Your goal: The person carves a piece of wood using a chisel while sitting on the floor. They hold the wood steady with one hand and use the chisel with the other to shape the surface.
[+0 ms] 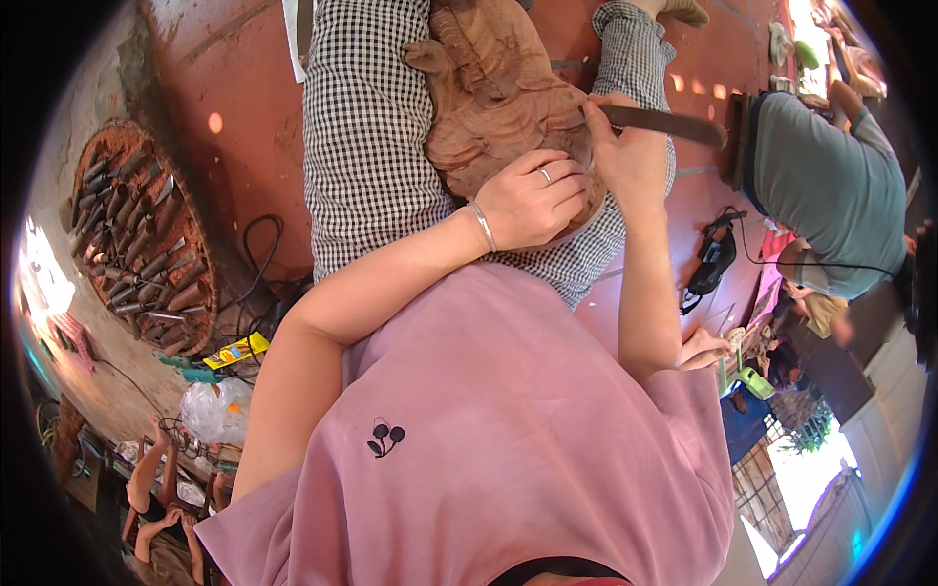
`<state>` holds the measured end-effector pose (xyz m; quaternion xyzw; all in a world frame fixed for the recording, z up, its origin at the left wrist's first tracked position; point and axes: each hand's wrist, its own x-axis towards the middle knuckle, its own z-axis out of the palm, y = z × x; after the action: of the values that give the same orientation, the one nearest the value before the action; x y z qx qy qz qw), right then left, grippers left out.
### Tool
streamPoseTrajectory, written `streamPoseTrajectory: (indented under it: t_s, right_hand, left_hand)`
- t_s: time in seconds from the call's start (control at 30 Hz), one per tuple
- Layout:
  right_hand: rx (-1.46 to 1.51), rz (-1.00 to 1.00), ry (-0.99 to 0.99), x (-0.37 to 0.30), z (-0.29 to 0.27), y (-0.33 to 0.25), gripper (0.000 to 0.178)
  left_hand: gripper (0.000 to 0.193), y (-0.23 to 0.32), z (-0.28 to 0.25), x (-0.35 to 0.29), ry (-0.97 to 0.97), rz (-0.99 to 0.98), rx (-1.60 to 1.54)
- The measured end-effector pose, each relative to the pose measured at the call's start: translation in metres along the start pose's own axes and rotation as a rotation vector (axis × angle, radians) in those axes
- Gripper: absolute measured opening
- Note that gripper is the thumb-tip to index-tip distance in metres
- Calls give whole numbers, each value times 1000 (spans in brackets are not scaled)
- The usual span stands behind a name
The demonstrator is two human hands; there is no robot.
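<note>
the left hand curls over the near end of the carving, which spreads beneath and beyond it; just right, the right hand grips a dark tool. the carving's folds look already cut, its bare surface seemingly unfinished. well left of both hands lie chisels.
</note>
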<state>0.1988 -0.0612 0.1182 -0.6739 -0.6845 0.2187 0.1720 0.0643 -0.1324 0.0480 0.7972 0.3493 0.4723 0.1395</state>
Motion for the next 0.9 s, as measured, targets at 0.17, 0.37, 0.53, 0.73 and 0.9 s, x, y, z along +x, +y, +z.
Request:
streamPoseTrajectory:
  t_s: [0.17,0.37,0.53,0.73,0.9]
  right_hand:
    - [-196,-346,126,-9,16,-2,11]
    - [-74,-184,95,-10,15,-1,12]
    - [-17,-186,55,-11,12,5,10]
    - [-61,-251,76,-13,13,4,13]
    - [147,-39,30,-9,6,14,13]
  left_hand:
    - [20,0,1,-2,-13,0,1]
    - [19,0,0,-1,-2,-1,-12]
    - [17,0,0,-1,17,-1,-11]
    - [17,0,0,-2,2,-3,-5]
    - [17,-1,-1,1,5,11,21]
